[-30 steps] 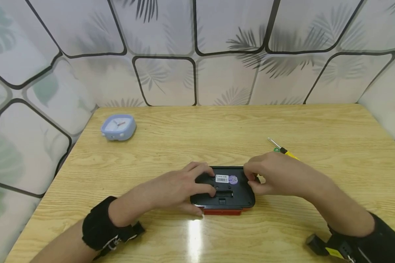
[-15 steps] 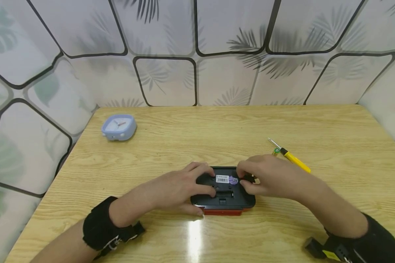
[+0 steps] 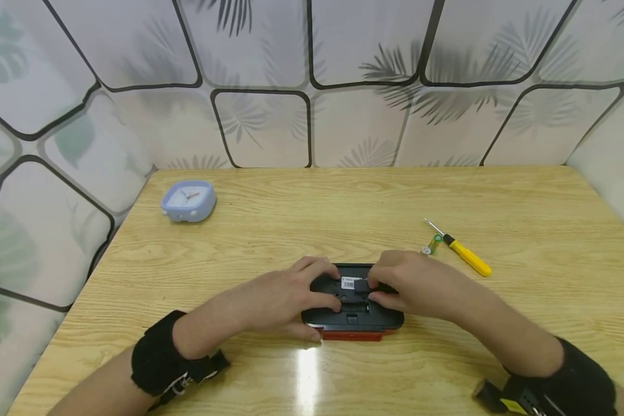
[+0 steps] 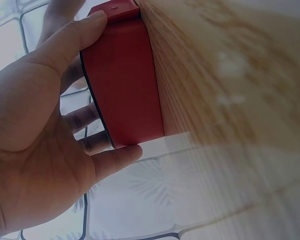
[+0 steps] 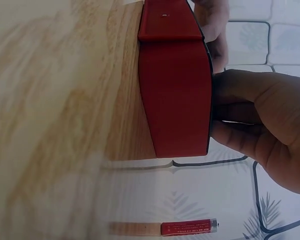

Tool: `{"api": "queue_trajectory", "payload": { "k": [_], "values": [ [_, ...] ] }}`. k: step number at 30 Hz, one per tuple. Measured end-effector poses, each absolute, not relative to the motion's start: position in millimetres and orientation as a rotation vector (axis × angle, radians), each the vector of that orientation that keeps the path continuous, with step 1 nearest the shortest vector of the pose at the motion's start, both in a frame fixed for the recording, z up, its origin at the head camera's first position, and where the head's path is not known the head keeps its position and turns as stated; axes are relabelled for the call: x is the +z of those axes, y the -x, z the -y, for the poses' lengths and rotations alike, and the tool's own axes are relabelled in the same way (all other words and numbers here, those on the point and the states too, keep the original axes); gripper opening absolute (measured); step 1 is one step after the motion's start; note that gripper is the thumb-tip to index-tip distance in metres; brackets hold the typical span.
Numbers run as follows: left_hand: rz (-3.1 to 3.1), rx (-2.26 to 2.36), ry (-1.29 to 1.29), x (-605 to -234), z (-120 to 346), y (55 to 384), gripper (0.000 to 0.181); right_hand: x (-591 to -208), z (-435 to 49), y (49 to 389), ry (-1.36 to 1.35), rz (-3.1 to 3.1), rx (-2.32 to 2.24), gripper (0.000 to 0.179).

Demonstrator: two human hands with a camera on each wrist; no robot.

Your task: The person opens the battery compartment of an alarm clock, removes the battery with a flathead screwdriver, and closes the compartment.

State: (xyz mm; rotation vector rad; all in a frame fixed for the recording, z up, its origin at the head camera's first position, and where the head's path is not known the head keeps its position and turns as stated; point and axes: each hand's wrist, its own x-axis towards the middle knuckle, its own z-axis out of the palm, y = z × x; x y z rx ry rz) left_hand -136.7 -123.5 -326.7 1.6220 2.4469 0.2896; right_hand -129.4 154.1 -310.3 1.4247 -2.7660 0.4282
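A red box-shaped device [image 4: 125, 85] rests on the wooden table with its black back panel [image 3: 343, 330] facing up. A label and an uncovered battery slot [image 3: 355, 307] show on that panel. My left hand [image 3: 291, 294] grips the device's left end, thumb at the near red side and fingers over the panel and far edge. Between thumb and fingers my right hand [image 3: 413, 286] pinches a small black battery cover [image 3: 361, 286], close over the panel just beyond the slot. It overlaps part of the label. Most of the cover is hidden by the fingers.
A yellow-handled screwdriver [image 3: 469, 257] lies right of the device, with small batteries [image 3: 434, 244] beside its shaft. One red battery [image 5: 187, 227] stands upright in the right wrist view. A pale blue clock [image 3: 188, 201] sits at the back left. Patterned wall covering surrounds the table.
My right hand has moved left across the panel with the battery cover, from the right end to over the label. The batteries and screwdriver have come into fuller view. The left hand stays put.
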Motion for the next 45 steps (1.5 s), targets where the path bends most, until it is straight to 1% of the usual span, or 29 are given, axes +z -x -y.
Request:
{"api": "queue_trajectory", "payload": {
  "k": [3, 10, 16, 19, 24, 32, 39, 45],
  "values": [
    [-2.450, 0.288, -1.621, -327.1, 123.5, 136.8, 0.050, -311.7, -153.8, 129.9, -1.427, 2.757, 0.393, 0.015],
    [-2.456, 0.294, -1.643, -327.4, 123.3, 136.7, 0.050, -313.7, -154.8, 130.2, -1.438, 2.728, 0.333, 0.012],
    [-2.452, 0.329, -1.629, -326.4, 124.3, 137.1, 0.049, -311.3, -153.2, 129.8, -1.450, 2.746, 0.304, 0.012],
    [-2.456, 0.358, -1.581, -325.8, 124.2, 137.3, 0.049, -310.4, -153.0, 129.5, -1.451, 2.768, 0.295, 0.012],
    [-2.463, 0.423, -1.487, -325.7, 122.9, 137.8, 0.056, -310.6, -152.8, 129.0, -1.432, 2.777, 0.302, 0.013],
    [-2.467, 0.480, -1.525, -326.9, 123.2, 138.4, 0.066, -312.3, -151.1, 131.3, -1.364, 2.827, 0.414, 0.017],
    [-2.458, 0.473, -1.492, -327.5, 123.8, 138.5, 0.065, -312.8, -150.4, 133.6, -1.226, 3.009, 0.628, 0.014],
    [-2.448, 0.461, -1.464, -327.0, 123.2, 139.1, 0.065, -314.2, -151.1, 133.1, -1.242, 2.968, 0.708, 0.015]
  ]
}}
